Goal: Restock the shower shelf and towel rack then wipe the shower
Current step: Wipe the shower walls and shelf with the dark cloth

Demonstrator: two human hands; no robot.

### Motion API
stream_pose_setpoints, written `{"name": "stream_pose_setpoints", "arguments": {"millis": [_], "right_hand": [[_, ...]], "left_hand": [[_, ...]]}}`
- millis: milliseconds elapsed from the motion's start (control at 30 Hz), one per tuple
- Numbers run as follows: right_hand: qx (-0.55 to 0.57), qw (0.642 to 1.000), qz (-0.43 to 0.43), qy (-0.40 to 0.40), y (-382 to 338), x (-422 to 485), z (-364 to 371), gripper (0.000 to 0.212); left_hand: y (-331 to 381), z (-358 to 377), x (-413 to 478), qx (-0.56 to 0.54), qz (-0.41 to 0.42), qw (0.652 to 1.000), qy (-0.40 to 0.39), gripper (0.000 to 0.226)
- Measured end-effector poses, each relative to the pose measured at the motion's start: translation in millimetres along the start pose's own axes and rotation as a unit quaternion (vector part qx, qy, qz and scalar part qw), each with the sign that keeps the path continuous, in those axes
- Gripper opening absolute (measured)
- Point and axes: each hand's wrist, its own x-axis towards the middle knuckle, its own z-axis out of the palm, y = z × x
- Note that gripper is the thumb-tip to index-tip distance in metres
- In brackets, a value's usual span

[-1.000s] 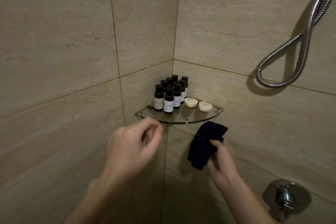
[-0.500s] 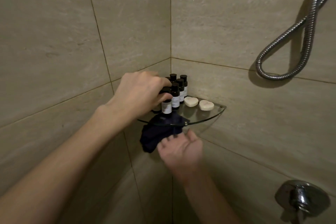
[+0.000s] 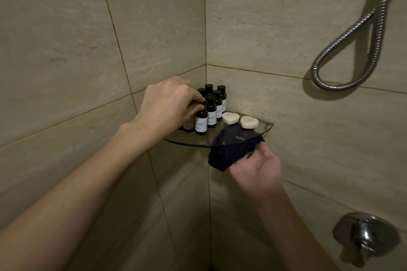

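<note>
A glass corner shelf (image 3: 189, 141) carries several small dark bottles (image 3: 211, 110) with white labels and two heart-shaped white soaps (image 3: 230, 117). My left hand (image 3: 169, 103) reaches over the left side of the shelf, its fingers curled round the front-left bottles. Palm up below the shelf's front right edge, my right hand (image 3: 256, 168) presses a dark blue cloth (image 3: 226, 152) against the underside of the glass. Part of the cloth shows through the shelf.
Beige tiled walls meet in the corner behind the shelf. A chrome shower hose (image 3: 350, 50) loops on the right wall. A chrome mixer valve (image 3: 364, 234) juts out low on the right.
My left hand rose from below the shelf onto the front-left bottles and stays there. My right hand brought the cloth up under the shelf, swept it left, then back to the right.
</note>
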Motion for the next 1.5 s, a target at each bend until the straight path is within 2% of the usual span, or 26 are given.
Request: {"name": "stream_pose_setpoints", "arguments": {"millis": [67,167,300,367,433,500,533,633,667,700,733,833,1033,1267,1500], "right_hand": [[0.038,0.998,0.046,-0.007,4.3,14.2,6.4,0.050],[-0.016,0.998,0.062,-0.019,20.8,18.1,9.4,0.052],[-0.018,0.995,0.088,-0.029,29.6,13.0,5.6,0.050],[-0.035,0.997,0.067,-0.015,28.3,6.5,-5.3,0.041],[0.000,0.998,0.046,-0.047,15.8,-5.9,-21.0,0.025],[0.018,0.998,0.028,-0.052,-0.3,-12.4,-31.1,0.030],[-0.029,0.999,-0.011,-0.019,-6.6,-13.8,-36.7,0.034],[-0.080,0.995,-0.059,0.023,-24.8,-16.4,-30.7,0.026],[-0.061,0.997,-0.052,0.015,-28.1,-11.6,-24.1,0.024],[-0.050,0.997,-0.060,-0.002,-31.7,-4.9,-20.9,0.026],[-0.047,0.996,-0.072,0.007,-32.7,-0.2,-13.5,0.036],[-0.005,0.999,-0.049,-0.003,-29.8,7.7,8.7,0.049],[0.025,0.998,-0.025,-0.042,-17.1,18.6,9.5,0.046],[0.012,0.995,0.028,-0.091,20.9,36.5,26.8,0.046],[0.013,0.990,0.060,-0.127,47.0,52.4,30.6,0.046]], "left_hand": [[0.4,1.6,0.5,-0.007,-0.001,1.000,0.010,0.022],[1.5,4.4,-0.6,-0.017,-0.003,1.000,0.018,0.020],[0.5,6.6,-4.1,-0.025,-0.008,0.999,0.026,0.018],[-1.0,5.6,-4.9,-0.021,-0.010,0.999,0.026,0.019],[-1.7,4.5,-4.3,-0.024,-0.009,1.000,0.011,0.023],[-2.4,3.6,-3.0,-0.033,-0.007,0.999,-0.002,0.028],[-2.6,3.3,-2.2,-0.034,-0.006,0.999,-0.006,0.030],[-1.7,1.7,1.8,-0.019,-0.007,1.000,-0.022,0.038],[-1.0,0.6,3.2,-0.008,-0.003,1.000,-0.030,0.041],[0.1,-0.4,4.0,0.002,0.004,0.999,-0.037,0.042],[0.9,-1.5,4.4,0.010,0.010,0.999,-0.044,0.042],[0.9,-4.0,6.1,0.018,0.017,0.998,-0.055,0.038],[-0.5,-5.0,8.3,0.013,0.011,0.997,-0.073,0.033],[-2.7,-11.9,13.1,0.022,0.013,0.995,-0.096,0.043],[2.4,-9.2,12.6,0.020,0.007,0.997,-0.074,0.025]]}}
